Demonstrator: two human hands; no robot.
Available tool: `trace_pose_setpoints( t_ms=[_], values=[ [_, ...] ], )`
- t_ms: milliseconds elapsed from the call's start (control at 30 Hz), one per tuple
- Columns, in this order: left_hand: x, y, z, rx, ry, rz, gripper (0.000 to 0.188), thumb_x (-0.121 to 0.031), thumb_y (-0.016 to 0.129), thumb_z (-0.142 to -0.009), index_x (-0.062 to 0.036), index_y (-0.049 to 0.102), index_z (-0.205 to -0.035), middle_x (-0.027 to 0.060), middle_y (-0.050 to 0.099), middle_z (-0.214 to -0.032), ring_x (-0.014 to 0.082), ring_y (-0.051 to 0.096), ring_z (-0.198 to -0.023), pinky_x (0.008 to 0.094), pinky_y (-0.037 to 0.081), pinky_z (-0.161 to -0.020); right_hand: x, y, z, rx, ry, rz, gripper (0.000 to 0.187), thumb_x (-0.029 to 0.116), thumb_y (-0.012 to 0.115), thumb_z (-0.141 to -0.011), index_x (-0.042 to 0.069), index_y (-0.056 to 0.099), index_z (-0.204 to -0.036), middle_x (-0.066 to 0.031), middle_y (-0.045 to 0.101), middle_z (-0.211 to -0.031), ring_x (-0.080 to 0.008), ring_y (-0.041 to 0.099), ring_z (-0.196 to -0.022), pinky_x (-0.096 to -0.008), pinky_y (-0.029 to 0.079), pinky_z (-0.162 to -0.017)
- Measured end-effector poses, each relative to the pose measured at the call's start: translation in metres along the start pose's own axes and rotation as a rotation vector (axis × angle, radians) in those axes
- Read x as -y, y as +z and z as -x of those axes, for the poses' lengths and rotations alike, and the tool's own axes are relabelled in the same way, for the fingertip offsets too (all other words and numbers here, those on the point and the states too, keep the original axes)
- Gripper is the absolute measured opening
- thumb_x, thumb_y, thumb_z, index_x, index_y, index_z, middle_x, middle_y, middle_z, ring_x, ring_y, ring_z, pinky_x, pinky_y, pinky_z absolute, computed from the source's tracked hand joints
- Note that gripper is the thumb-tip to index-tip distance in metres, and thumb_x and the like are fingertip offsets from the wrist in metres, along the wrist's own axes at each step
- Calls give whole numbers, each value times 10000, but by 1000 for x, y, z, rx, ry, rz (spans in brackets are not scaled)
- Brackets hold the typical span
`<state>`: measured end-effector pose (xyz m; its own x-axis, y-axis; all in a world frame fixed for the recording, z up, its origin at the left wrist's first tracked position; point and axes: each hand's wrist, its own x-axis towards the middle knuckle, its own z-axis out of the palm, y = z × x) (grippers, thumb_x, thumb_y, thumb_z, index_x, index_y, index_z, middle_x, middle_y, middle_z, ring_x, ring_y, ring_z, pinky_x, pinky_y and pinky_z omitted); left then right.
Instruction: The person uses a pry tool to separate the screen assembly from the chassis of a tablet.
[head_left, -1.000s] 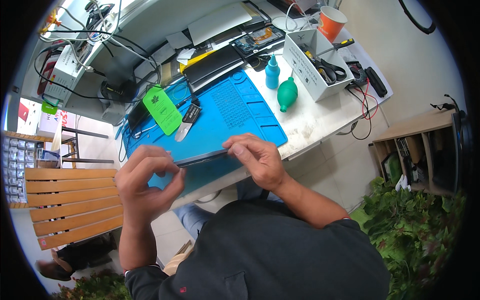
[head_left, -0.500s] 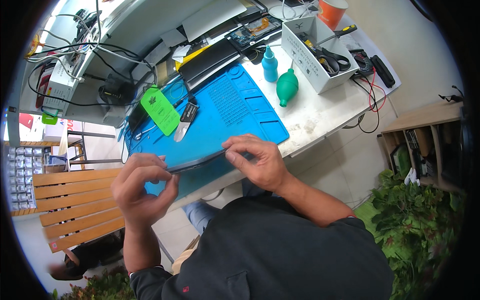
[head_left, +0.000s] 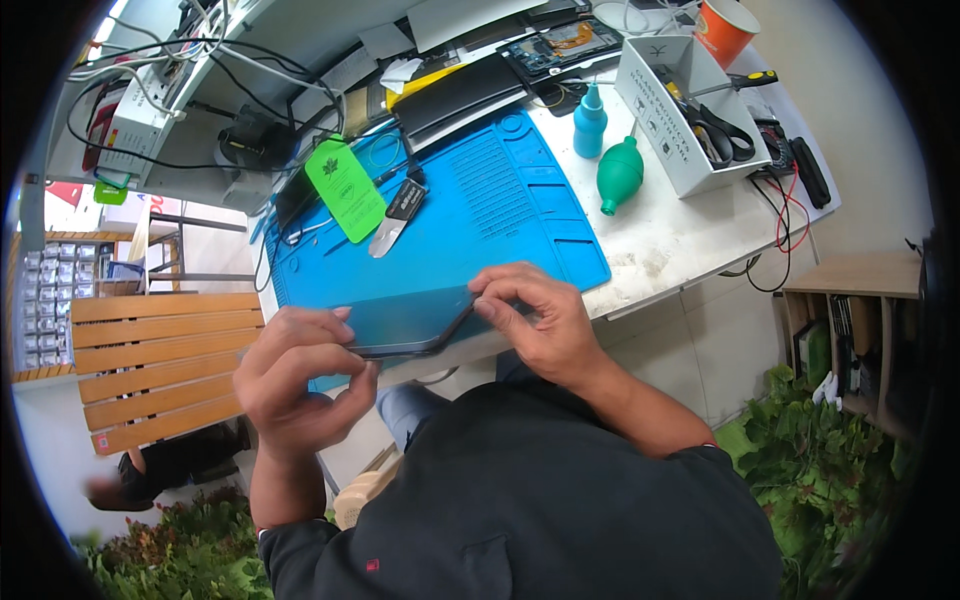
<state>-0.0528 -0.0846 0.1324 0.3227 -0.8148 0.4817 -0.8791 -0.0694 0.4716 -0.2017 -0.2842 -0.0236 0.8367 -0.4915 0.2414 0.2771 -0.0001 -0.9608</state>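
Note:
A thin, flat, glossy panel [head_left: 415,318] with a dark rim, about tablet-sized, is held tilted above the near edge of the blue work mat [head_left: 440,240]. Its face reflects blue; whether it is a whole tablet or only a screen I cannot tell. My left hand [head_left: 305,365] pinches its left end between thumb and fingers. At the right end, my right hand [head_left: 535,315] grips the corner with thumb and forefinger. Beyond the panel, a bright green card [head_left: 345,188] and a thin metal pry blade with a black label [head_left: 398,218] lie on the mat.
Right of the mat stand a blue squeeze bottle [head_left: 590,128] and a green air blower [head_left: 620,177]. A white box [head_left: 655,125] holds scissors [head_left: 722,138] and tools. An opened device with exposed circuitry [head_left: 560,48] lies behind. Cables [head_left: 250,62] hang at left, near a slatted bench [head_left: 160,365].
The panel has turned from nearly edge-on to show more of its glossy face. Both hands keep hold of its ends. The whole view has shifted slightly, so the desk things appear farther right.

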Motion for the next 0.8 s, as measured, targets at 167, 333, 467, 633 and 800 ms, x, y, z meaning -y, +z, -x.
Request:
trace_pose_setpoints(
  t_ms=[167,333,467,633,800],
  values=[
    [-2,-1,0,10,6,-11,248,84,866,-655,-38,740,-829,83,690,-816,273,757,-877,439,683,-876,-1,-1,-2,27,-45,59,98,73,793,-1035,-18,759,-1025,-139,797,-1164,-245,728,-1092,-361,571,-944],
    [-1,-3,0,20,3,0,239,80,870,-659,-35,746,-827,86,691,-820,270,760,-884,439,684,-879,-3,0,-3,43,-76,103,132,96,798,-1032,-12,729,-1064,-146,782,-1162,-305,726,-1082,-398,572,-933],
    [-1,-3,-1,21,-5,6,230,80,870,-661,-31,747,-821,87,693,-820,267,760,-886,437,684,-879,-4,1,-3,30,-100,118,134,98,791,-1036,-12,721,-1067,-150,776,-1160,-318,724,-1071,-407,573,-931],
    [-1,-4,1,27,-12,-1,232,84,869,-652,-33,748,-813,86,690,-816,266,757,-882,432,687,-869,-2,3,-2,25,-105,149,141,107,785,-1042,-10,709,-1066,-158,773,-1166,-339,725,-1069,-424,574,-933],
    [-2,-3,-1,27,-16,6,238,84,868,-646,-34,749,-815,84,690,-815,263,755,-877,427,687,-868,-3,3,-2,29,-122,171,149,113,777,-1045,-4,687,-1068,-158,767,-1169,-351,725,-1071,-435,576,-929]
  ],
)
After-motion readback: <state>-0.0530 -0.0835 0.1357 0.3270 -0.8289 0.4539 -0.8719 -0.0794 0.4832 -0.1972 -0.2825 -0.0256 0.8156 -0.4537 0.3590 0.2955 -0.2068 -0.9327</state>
